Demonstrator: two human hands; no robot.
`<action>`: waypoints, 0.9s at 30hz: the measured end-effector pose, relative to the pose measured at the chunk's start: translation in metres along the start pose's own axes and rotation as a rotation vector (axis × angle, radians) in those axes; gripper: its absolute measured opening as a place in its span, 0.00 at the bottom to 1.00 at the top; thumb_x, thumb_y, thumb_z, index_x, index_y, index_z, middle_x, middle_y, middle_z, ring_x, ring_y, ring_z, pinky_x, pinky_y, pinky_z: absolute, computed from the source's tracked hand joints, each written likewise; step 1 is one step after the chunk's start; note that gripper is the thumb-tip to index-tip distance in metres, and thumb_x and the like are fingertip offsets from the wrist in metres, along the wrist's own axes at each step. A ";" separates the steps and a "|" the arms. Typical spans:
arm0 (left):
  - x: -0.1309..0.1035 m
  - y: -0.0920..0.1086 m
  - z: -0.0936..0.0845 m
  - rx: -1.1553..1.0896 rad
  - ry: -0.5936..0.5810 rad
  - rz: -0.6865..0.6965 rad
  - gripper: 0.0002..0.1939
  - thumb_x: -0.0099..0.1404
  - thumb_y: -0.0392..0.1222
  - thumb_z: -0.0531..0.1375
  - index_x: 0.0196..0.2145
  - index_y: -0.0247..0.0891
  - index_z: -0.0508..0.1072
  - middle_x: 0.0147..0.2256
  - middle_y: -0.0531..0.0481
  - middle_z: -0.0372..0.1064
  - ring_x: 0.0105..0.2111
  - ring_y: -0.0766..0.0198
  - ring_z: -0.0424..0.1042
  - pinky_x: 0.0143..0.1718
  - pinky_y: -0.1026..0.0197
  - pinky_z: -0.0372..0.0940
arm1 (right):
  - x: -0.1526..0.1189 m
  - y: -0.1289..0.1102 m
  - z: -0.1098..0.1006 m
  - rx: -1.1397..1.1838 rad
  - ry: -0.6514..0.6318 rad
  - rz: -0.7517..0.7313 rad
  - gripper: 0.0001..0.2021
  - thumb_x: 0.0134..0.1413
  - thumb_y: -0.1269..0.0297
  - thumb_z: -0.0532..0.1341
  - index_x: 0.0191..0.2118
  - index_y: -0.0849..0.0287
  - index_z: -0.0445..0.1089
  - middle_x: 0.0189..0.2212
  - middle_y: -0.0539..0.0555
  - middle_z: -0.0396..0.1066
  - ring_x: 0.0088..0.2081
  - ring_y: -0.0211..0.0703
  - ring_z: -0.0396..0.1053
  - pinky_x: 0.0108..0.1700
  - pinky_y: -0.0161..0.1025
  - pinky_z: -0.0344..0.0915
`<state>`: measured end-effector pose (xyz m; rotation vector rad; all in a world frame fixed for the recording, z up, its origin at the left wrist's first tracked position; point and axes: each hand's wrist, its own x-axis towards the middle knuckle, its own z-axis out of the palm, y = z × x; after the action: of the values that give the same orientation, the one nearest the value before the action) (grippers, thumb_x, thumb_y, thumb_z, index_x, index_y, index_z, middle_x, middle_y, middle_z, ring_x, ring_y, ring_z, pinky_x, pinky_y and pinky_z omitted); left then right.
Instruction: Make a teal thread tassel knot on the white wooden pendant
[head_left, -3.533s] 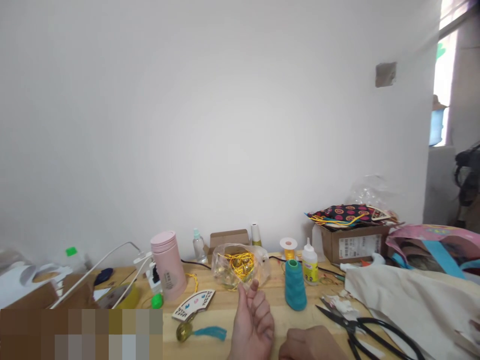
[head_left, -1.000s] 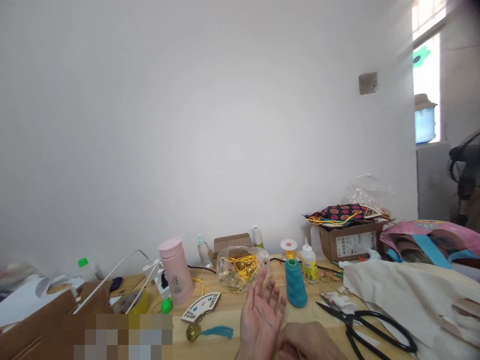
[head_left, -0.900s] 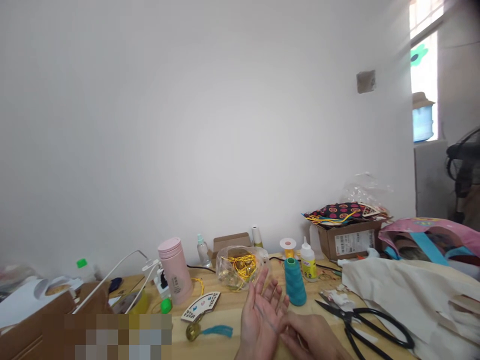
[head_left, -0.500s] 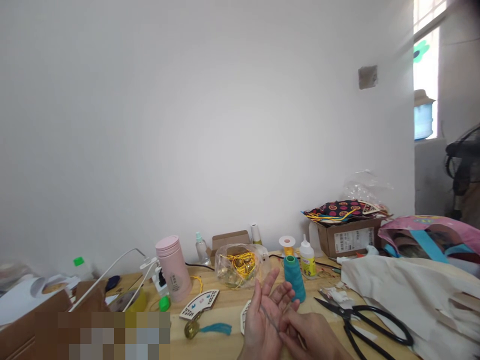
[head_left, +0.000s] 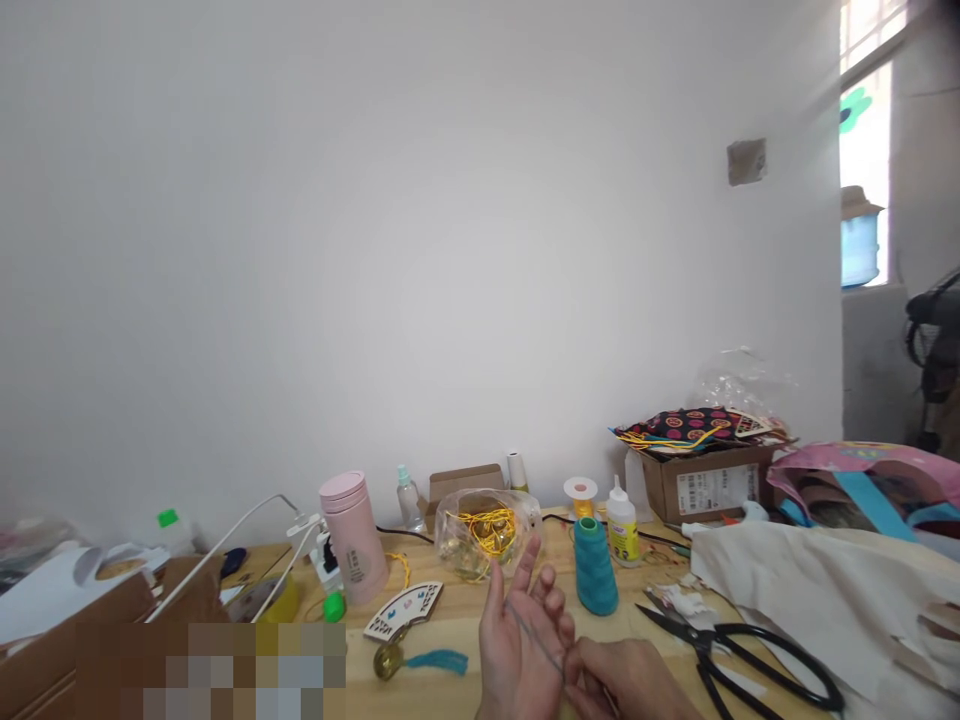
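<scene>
My left hand [head_left: 521, 640] is palm up with its fingers apart, the index finger stretched and the others partly bent. A thin greyish-blue thread [head_left: 534, 637] runs slantwise across its palm. At the lower edge of that palm, my right hand [head_left: 611, 675] pinches the thread between thumb and fingers. Behind the hands stands a cone of teal thread [head_left: 595, 570]. To the left lie a fan-shaped wooden piece [head_left: 405, 611] and a brass-coloured bell [head_left: 388, 661] with a blue tassel [head_left: 439, 661]. Black-handled scissors [head_left: 709, 640] lie spread to the right.
A glue bottle [head_left: 622, 525] and a spool of yellow cord [head_left: 580, 495] stand behind the cone. A plastic bag [head_left: 454, 545] holds yellow cords. A pink tumbler [head_left: 354, 540] stands left; a cardboard box [head_left: 694, 485] and white cloth [head_left: 825, 600] are right.
My hands have shifted slightly left relative to the teal cone, leaving a wider gap. The left fingers are more upright. A pale piece beside the left hand is now hidden. The view has shifted slightly.
</scene>
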<state>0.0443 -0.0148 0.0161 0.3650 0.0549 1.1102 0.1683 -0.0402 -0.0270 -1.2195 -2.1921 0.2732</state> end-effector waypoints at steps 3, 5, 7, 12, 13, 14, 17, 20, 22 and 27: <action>-0.001 0.004 -0.001 -0.056 -0.002 -0.044 0.25 0.62 0.55 0.44 0.39 0.32 0.71 0.14 0.57 0.57 0.09 0.76 0.49 0.08 0.72 0.42 | 0.002 -0.003 -0.004 0.029 -0.072 0.054 0.05 0.43 0.70 0.54 0.26 0.58 0.66 0.18 0.47 0.71 0.19 0.34 0.65 0.20 0.27 0.51; -0.002 0.007 -0.003 -0.090 0.058 -0.042 0.25 0.61 0.55 0.46 0.38 0.32 0.71 0.12 0.60 0.51 0.08 0.77 0.44 0.09 0.72 0.37 | 0.003 -0.005 -0.008 0.069 -0.122 0.090 0.10 0.41 0.71 0.55 0.34 0.59 0.67 0.19 0.47 0.71 0.19 0.34 0.65 0.21 0.28 0.52; -0.002 0.012 -0.004 -0.128 0.128 -0.003 0.23 0.61 0.54 0.46 0.38 0.32 0.70 0.12 0.62 0.48 0.09 0.78 0.41 0.09 0.72 0.36 | 0.004 -0.005 -0.010 0.076 -0.112 0.143 0.19 0.42 0.71 0.54 0.45 0.61 0.62 0.21 0.48 0.72 0.21 0.36 0.67 0.22 0.28 0.54; -0.001 0.021 -0.006 -0.196 0.188 0.130 0.20 0.62 0.52 0.46 0.35 0.33 0.69 0.13 0.63 0.44 0.10 0.77 0.39 0.10 0.72 0.34 | 0.004 -0.005 -0.010 -0.108 -0.129 0.073 0.12 0.51 0.69 0.49 0.34 0.58 0.69 0.25 0.51 0.73 0.27 0.38 0.69 0.26 0.30 0.54; -0.001 0.022 -0.006 -0.192 0.198 0.143 0.20 0.62 0.52 0.47 0.34 0.33 0.69 0.13 0.63 0.43 0.10 0.78 0.38 0.10 0.72 0.34 | 0.004 -0.005 -0.009 -0.162 -0.167 0.026 0.11 0.51 0.70 0.50 0.28 0.57 0.70 0.25 0.50 0.73 0.26 0.37 0.69 0.24 0.29 0.53; 0.000 0.022 -0.006 -0.182 0.210 0.153 0.20 0.61 0.52 0.47 0.33 0.33 0.69 0.13 0.63 0.42 0.10 0.78 0.38 0.11 0.72 0.33 | 0.005 -0.005 -0.006 -0.217 -0.205 -0.015 0.11 0.49 0.71 0.51 0.23 0.57 0.69 0.24 0.49 0.73 0.25 0.36 0.68 0.21 0.29 0.50; 0.000 0.021 -0.006 -0.099 0.234 0.176 0.21 0.61 0.54 0.47 0.32 0.33 0.69 0.13 0.63 0.42 0.10 0.78 0.38 0.11 0.71 0.34 | 0.008 -0.007 0.000 -0.355 -0.293 -0.123 0.07 0.45 0.71 0.56 0.21 0.56 0.67 0.22 0.45 0.73 0.21 0.33 0.66 0.16 0.30 0.40; 0.001 0.018 -0.005 0.066 0.246 0.174 0.22 0.61 0.56 0.46 0.32 0.35 0.69 0.12 0.63 0.42 0.10 0.78 0.38 0.10 0.72 0.35 | 0.010 -0.005 0.004 -0.425 -0.285 -0.227 0.05 0.46 0.68 0.58 0.22 0.56 0.66 0.22 0.43 0.73 0.19 0.32 0.65 0.14 0.32 0.36; 0.003 0.014 -0.006 0.157 0.254 0.128 0.23 0.60 0.57 0.45 0.32 0.35 0.69 0.11 0.64 0.41 0.10 0.78 0.37 0.10 0.73 0.34 | 0.009 -0.004 0.003 -0.416 -0.206 -0.303 0.07 0.48 0.67 0.57 0.22 0.56 0.65 0.20 0.43 0.72 0.18 0.31 0.64 0.14 0.32 0.37; 0.010 -0.002 -0.015 0.315 0.277 -0.157 0.27 0.59 0.58 0.47 0.27 0.29 0.70 0.08 0.61 0.46 0.08 0.78 0.38 0.09 0.73 0.32 | 0.004 -0.007 -0.019 -0.250 0.035 -0.367 0.14 0.56 0.67 0.47 0.25 0.56 0.66 0.22 0.47 0.71 0.21 0.33 0.66 0.19 0.30 0.50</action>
<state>0.0474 -0.0030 0.0031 0.4772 0.4999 0.9902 0.1731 -0.0431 -0.0075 -0.9092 -2.4173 -0.1762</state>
